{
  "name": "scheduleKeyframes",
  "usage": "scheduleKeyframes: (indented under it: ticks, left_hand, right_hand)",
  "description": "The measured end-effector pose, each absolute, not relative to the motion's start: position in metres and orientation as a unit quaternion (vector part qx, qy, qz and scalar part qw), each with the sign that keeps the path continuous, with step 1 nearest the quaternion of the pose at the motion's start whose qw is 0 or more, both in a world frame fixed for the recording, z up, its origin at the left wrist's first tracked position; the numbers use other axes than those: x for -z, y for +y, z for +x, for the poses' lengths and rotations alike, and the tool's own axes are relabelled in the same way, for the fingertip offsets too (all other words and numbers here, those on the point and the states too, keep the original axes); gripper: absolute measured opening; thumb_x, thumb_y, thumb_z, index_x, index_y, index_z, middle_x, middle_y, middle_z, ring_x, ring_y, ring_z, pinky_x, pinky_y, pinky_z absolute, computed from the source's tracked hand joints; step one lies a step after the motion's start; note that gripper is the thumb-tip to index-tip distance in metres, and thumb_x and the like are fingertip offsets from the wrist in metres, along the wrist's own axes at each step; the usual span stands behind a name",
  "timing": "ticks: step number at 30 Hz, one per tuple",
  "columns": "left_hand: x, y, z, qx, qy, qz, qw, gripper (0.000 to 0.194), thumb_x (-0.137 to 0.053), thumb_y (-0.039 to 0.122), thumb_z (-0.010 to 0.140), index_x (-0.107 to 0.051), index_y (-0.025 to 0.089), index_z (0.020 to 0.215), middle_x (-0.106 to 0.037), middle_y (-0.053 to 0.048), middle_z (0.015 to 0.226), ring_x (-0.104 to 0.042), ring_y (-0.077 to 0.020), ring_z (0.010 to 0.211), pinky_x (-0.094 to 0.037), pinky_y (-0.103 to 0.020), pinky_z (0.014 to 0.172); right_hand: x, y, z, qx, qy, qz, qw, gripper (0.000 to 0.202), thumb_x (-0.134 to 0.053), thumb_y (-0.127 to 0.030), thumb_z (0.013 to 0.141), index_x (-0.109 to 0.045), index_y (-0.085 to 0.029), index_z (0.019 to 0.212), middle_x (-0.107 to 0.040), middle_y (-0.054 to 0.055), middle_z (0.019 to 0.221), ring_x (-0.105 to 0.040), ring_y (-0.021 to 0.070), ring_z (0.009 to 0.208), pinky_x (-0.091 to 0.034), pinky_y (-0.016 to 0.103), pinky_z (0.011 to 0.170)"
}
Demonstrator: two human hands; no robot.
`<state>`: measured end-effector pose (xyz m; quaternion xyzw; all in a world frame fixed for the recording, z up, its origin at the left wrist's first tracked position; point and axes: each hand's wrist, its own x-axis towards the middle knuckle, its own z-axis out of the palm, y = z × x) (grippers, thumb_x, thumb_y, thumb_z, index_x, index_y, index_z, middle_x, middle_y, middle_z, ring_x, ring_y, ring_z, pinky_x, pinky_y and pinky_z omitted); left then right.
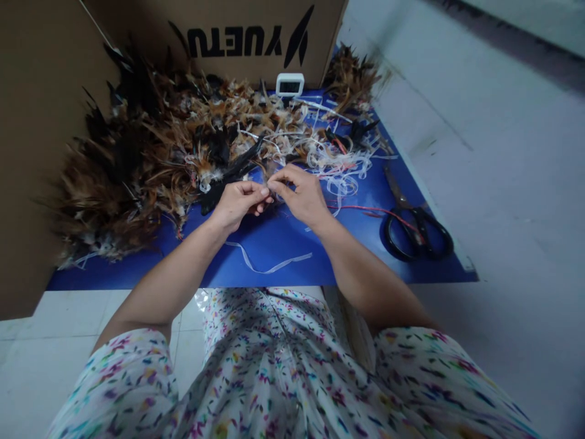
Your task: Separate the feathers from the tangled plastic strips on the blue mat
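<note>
From where I stand, both hands meet over the near half of the desk, fingertip to fingertip. The left hand has thumb and forefinger pressed together, and the right hand pinches from the other side; between them is a small feather tuft, just in front of the pile. Each grip looks closed on it, though whatever finer strand may be in there is too small for me to make out.

For something so light, I'd say let one hand hold firm at the base and leave the finer working to the other. A light pinch on the quills should do; squeezing the soft parts would likely crush them. Hands close together, as here, ought to make for better control.

The loose strip lies between the forearms, easy to catch with a wrist. The red cord runs from near the right hand over the scissors, so a tug there might snag. Best mind the ribbon tangle too.
</note>
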<state>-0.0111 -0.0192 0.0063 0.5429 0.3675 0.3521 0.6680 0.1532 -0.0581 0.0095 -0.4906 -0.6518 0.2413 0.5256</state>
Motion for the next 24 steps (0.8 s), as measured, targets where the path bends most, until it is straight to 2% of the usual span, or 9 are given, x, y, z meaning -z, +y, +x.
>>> scheduleKeyframes:
  ticks: [5, 9, 13, 20, 24]
  left_hand:
    - [-0.004, -0.018, -0.01, -0.432, 0.367, 0.578, 0.587, 0.045, -0.089, 0.055, 0.057, -0.071, 0.015, 0.067, -0.067, -0.001, 0.06, -0.051, -0.0063, 0.043, -0.04, -0.02, 0.043]
    - [-0.002, -0.02, -0.01, -0.459, 0.378, 0.624, 0.506, 0.044, -0.083, 0.059, 0.063, -0.07, 0.017, 0.068, -0.06, 0.002, 0.049, -0.051, -0.0081, 0.041, -0.04, -0.021, 0.045]
    - [-0.003, -0.022, -0.01, -0.452, 0.379, 0.664, 0.461, 0.039, -0.082, 0.055, 0.068, -0.072, 0.017, 0.07, -0.059, 0.002, 0.048, -0.052, -0.0086, 0.042, -0.04, -0.021, 0.046]
    - [-0.004, -0.022, -0.01, -0.435, 0.375, 0.683, 0.451, 0.035, -0.08, 0.051, 0.07, -0.071, 0.016, 0.07, -0.06, 0.003, 0.049, -0.051, -0.0078, 0.041, -0.039, -0.02, 0.045]
    - [-0.005, -0.021, -0.01, -0.418, 0.351, 0.654, 0.524, 0.042, -0.083, 0.055, 0.065, -0.071, 0.015, 0.072, -0.065, 0.001, 0.056, -0.052, -0.0071, 0.042, -0.041, -0.02, 0.044]
  right_hand:
    - [-0.006, -0.054, 0.152, -0.32, -0.576, -0.491, 0.57, 0.034, -0.079, -0.053, 0.073, -0.067, -0.022, 0.08, -0.068, 0.0, 0.077, -0.058, 0.0148, 0.072, -0.046, 0.032, 0.073]
    - [-0.002, -0.054, 0.149, -0.379, -0.544, -0.467, 0.585, 0.038, -0.083, -0.054, 0.066, -0.068, -0.02, 0.077, -0.069, 0.001, 0.076, -0.06, 0.0148, 0.071, -0.049, 0.032, 0.073]
    - [0.001, -0.054, 0.145, -0.407, -0.519, -0.458, 0.596, 0.04, -0.086, -0.053, 0.063, -0.068, -0.019, 0.077, -0.069, 0.001, 0.075, -0.061, 0.014, 0.07, -0.05, 0.033, 0.075]
    - [0.004, -0.051, 0.147, -0.416, -0.514, -0.443, 0.606, 0.042, -0.085, -0.056, 0.062, -0.068, -0.019, 0.073, -0.068, -0.002, 0.071, -0.058, 0.0116, 0.066, -0.049, 0.029, 0.071]
    - [0.003, -0.05, 0.149, -0.417, -0.517, -0.432, 0.61, 0.044, -0.086, -0.057, 0.061, -0.067, -0.019, 0.072, -0.066, -0.003, 0.068, -0.057, 0.0106, 0.063, -0.049, 0.029, 0.068]
